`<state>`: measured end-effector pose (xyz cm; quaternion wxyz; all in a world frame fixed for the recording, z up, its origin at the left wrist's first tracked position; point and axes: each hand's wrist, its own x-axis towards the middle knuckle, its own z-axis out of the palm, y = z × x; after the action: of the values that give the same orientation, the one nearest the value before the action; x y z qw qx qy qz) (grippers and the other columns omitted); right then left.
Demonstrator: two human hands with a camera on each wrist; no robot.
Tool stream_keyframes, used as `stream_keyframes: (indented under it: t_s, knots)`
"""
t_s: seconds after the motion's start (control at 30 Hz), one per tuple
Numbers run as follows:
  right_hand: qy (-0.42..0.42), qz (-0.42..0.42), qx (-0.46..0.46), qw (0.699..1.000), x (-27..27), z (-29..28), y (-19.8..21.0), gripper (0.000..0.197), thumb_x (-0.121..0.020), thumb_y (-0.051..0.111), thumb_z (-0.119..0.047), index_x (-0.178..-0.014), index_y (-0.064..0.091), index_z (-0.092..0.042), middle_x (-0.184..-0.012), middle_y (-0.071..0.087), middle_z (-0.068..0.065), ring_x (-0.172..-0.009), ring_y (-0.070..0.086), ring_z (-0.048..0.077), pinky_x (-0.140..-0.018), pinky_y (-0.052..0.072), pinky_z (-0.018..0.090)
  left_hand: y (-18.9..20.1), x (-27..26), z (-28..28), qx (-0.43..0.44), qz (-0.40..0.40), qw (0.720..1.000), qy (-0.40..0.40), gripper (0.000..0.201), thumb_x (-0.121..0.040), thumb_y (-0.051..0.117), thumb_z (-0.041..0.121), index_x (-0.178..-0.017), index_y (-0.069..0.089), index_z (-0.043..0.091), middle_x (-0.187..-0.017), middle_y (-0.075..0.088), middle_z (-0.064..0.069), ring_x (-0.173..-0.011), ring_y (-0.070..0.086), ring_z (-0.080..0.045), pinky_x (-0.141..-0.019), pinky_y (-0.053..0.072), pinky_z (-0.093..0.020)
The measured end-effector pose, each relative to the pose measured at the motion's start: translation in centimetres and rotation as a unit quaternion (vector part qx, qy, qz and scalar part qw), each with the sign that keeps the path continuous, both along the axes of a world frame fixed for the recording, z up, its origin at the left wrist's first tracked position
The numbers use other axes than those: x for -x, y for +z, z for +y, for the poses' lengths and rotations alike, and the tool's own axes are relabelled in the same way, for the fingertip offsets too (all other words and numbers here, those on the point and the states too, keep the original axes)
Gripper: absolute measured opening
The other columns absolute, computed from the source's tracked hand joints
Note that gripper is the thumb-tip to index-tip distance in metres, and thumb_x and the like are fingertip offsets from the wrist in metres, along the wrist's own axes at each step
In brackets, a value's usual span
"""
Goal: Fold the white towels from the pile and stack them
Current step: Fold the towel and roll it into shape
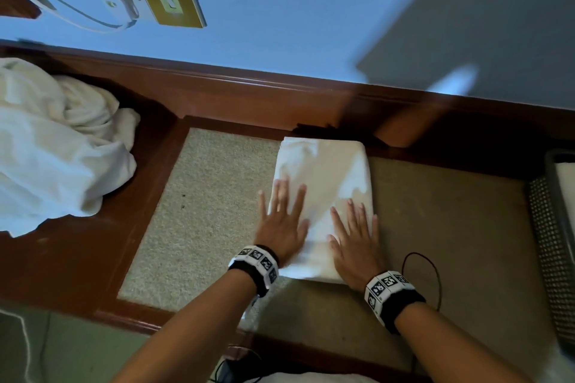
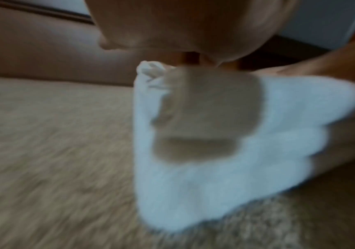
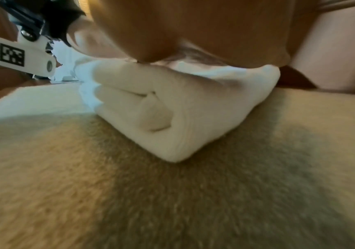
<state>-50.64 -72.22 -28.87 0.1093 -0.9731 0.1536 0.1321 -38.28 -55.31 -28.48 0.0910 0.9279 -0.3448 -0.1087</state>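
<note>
Folded towel: in the head view it lies as a thick rectangle on the beige carpeted panel of the bench, its far end close to the dark wooden rim.
Hands, head view: left hand and right hand both lie flat on the near half of the towel, fingers straight and spread, gripping nothing.
Pile: crumpled white towels at the left, well apart from the folded one.
Risk, head view: the left hand sits over the towel's left edge; a sideways push could probably slide the top layers and skew the fold.
Room, head view: open carpet on both sides; a black cable loops just beside the right wrist, and a dark perforated basket stands at the far right.
Left wrist view: blurred; the towel's left side rests on carpet, with the palm above it. Layers look uneven at the far corner, which may spring open.
Right wrist view: the towel's near right corner shows stacked folds with a loose tuck in the side; the palm presses on top. Carpet is open ahead of it.
</note>
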Motion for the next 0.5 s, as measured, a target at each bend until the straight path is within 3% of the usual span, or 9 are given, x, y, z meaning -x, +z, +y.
stream_keyframes:
  t_s: [0.1,0.2,0.3,0.37,0.43,0.5]
  knots:
    - [-0.012,0.002,-0.022,1.0,0.4,0.0,-0.2,0.066,-0.1,0.012,-0.051,-0.159,-0.011,-0.036,-0.163,-0.032,0.001,-0.15,-0.029,0.023,-0.123,-0.003,0.058,-1.5,0.6,-0.1,-0.039,0.009,0.995,-0.09,0.067,-0.108,0.015,0.052,-0.162,-0.017,0.027,-0.165,-0.033,-0.007,-0.155,-0.025,-0.028,-0.123,0.001,-0.063]
    - [-0.091,-0.007,-0.096,0.991,1.4,-0.2,0.1,0.071,-0.103,0.031,-0.05,-0.16,-0.009,-0.033,-0.164,-0.03,-0.002,-0.154,-0.014,0.031,-0.124,0.011,0.055,-2.4,0.1,2.0,-0.065,0.036,0.996,-0.042,0.068,-0.107,0.012,0.057,-0.16,-0.022,0.029,-0.165,-0.035,0.001,-0.154,-0.026,-0.027,-0.123,0.002,-0.063]
    - [-0.197,-0.047,-0.17,0.964,2.3,0.4,1.0,0.082,-0.1,0.049,-0.045,-0.161,-0.001,-0.023,-0.168,-0.002,0.009,-0.148,0.017,0.038,-0.119,0.024,0.05,-1.7,0.0,3.0,-0.075,0.075,0.993,0.057,0.071,-0.106,0.01,0.061,-0.157,-0.027,0.03,-0.164,-0.035,-0.007,-0.151,-0.028,-0.036,-0.122,-0.009,-0.065]
    - [-0.265,-0.079,-0.244,0.929,2.4,0.9,2.0,0.085,-0.099,0.055,-0.036,-0.161,0.0,-0.019,-0.163,0.015,0.016,-0.146,0.024,0.037,-0.118,0.025,0.047,-0.7,0.5,2.9,-0.084,0.073,0.989,0.097,0.069,-0.106,0.008,0.056,-0.158,-0.027,0.024,-0.162,-0.036,-0.013,-0.149,-0.032,-0.037,-0.121,-0.011,-0.065]
    - [-0.312,-0.084,-0.308,0.895,2.1,0.8,2.3,0.083,-0.1,0.057,-0.027,-0.161,0.001,-0.016,-0.163,0.021,0.016,-0.146,0.029,0.035,-0.117,0.027,0.041,0.4,1.8,2.3,-0.057,0.056,0.994,0.076,0.067,-0.107,0.007,0.051,-0.16,-0.02,0.022,-0.163,-0.035,-0.012,-0.15,-0.034,-0.034,-0.122,-0.013,-0.062]
    - [-0.348,-0.077,-0.344,0.869,1.8,0.4,2.5,0.084,-0.098,0.059,-0.022,-0.16,0.002,-0.015,-0.16,0.029,0.017,-0.141,0.038,0.035,-0.115,0.033,0.041,1.1,3.4,1.8,-0.021,0.066,0.998,0.003,0.069,-0.103,0.001,0.055,-0.162,-0.011,0.023,-0.165,-0.03,-0.008,-0.151,-0.033,-0.028,-0.123,-0.013,-0.058]
